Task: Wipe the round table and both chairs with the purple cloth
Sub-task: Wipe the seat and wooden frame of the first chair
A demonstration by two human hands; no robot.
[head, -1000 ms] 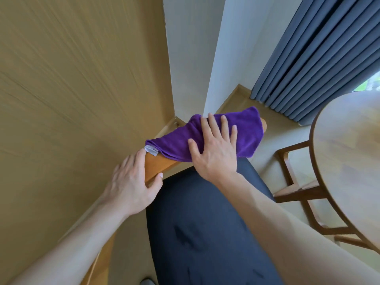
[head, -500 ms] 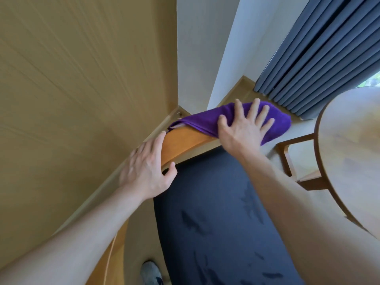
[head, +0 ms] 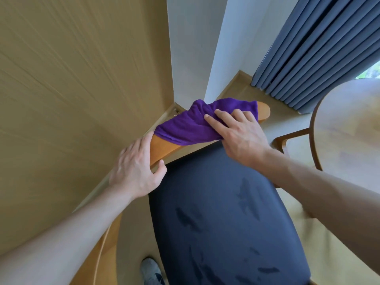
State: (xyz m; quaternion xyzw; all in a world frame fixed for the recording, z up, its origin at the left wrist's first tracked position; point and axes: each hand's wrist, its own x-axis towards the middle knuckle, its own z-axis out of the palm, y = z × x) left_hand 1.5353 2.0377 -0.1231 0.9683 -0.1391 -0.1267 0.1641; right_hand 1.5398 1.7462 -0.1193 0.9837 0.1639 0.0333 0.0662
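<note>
A wooden chair with a dark blue seat cushion (head: 222, 212) stands below me, its curved wooden top rail (head: 162, 150) running from the left up to the right. The purple cloth (head: 191, 124) is draped over that rail. My right hand (head: 236, 134) presses on the cloth with fingers spread almost straight. My left hand (head: 135, 171) grips the bare left end of the rail, thumb on the near side. The round wooden table (head: 347, 128) shows at the right edge.
A tan wooden wall panel (head: 72, 89) stands close behind the chair on the left, and a white wall corner lies ahead. Grey-blue curtains (head: 320, 48) hang at the upper right. A wooden frame piece (head: 292, 136) sits under the table. A shoe (head: 151, 271) shows at the bottom.
My right hand has slid the cloth back left along the rail after reaching its right end; the rail's right tip is now bare. My left hand keeps its grip on the left end.
</note>
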